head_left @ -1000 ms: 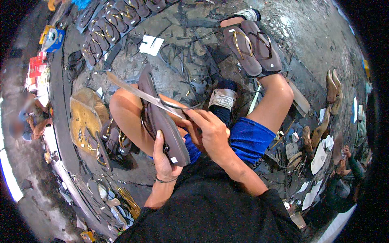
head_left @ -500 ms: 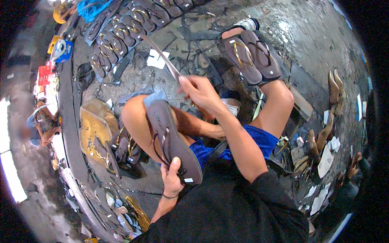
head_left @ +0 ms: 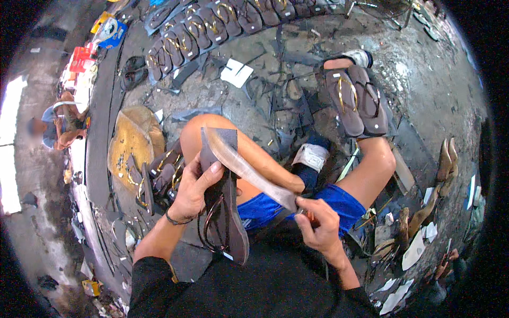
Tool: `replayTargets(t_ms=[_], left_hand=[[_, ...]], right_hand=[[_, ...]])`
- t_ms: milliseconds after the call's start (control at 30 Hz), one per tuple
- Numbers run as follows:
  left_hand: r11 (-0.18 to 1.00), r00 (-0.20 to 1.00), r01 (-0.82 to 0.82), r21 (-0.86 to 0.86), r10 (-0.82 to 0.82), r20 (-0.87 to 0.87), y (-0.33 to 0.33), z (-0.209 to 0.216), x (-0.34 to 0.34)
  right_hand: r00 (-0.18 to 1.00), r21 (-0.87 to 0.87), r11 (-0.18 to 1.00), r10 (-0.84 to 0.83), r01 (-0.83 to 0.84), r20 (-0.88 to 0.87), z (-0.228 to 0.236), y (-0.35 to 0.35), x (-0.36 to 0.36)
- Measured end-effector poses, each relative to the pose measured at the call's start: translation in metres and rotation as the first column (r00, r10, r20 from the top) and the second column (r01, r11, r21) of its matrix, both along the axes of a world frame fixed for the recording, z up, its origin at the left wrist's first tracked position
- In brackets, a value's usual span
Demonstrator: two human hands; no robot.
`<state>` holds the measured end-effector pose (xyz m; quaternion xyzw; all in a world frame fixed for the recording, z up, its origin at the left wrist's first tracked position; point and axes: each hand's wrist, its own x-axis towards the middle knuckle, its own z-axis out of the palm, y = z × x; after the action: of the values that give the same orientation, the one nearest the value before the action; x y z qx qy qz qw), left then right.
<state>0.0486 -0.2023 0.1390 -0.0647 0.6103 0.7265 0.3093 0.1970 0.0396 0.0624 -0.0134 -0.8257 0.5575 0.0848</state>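
Sitting on the floor (head_left: 424, 95) with knees drawn up, the person holds a dark brown sandal (head_left: 225, 212) on edge over the lap. Their left hand (head_left: 193, 191) is wrapped around the sandal near its middle, thumb pressed against the sole's side, fingers curled behind it. Their right hand (head_left: 318, 225) is clenched tight on the handle of a long knife (head_left: 249, 169), whose pale, worn blade runs up and to the left, lying against the sandal's upper edge near the toe end.

Judging by the blade set at the rim of the sole, the trimming of this sandal looks to be under way rather than finished; I cannot tell how much of the edge has been pared. Dark strips and scraps (head_left: 281, 106) litter the floor in front of the knees, which suggests a good deal of cutting.

A long row of finished-looking sandals (head_left: 212, 26) with gold-coloured straps lies along the top of the view, and a pair of similar sandals (head_left: 358, 98) rests beyond the right knee. More strapped soles (head_left: 159, 175) lie beside a round yellowish block (head_left: 130, 148) to the left. Another person (head_left: 61, 124) crouches at the far left.
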Motion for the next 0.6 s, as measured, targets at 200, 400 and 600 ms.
replayTargets(t_ms=[200, 400, 600], left_hand=[[0.999, 0.994, -0.052, 0.008, 0.051, 0.094, -0.009, -0.006, 0.02], [0.997, 0.993, 0.065, -0.028, -0.062, 0.097, 0.0, 0.006, 0.017], [0.992, 0.988, 0.112, -0.054, -0.105, 0.112, 0.008, 0.015, 0.022]], right_hand=[[0.995, 0.028, 0.997, 0.073, -0.075, 0.062, -0.011, 0.003, 0.019], [0.996, 0.16, 0.983, 0.091, -0.093, 0.018, 0.04, 0.025, -0.017], [0.975, 0.204, 0.957, 0.185, -0.207, 0.121, 0.08, 0.049, -0.042]])
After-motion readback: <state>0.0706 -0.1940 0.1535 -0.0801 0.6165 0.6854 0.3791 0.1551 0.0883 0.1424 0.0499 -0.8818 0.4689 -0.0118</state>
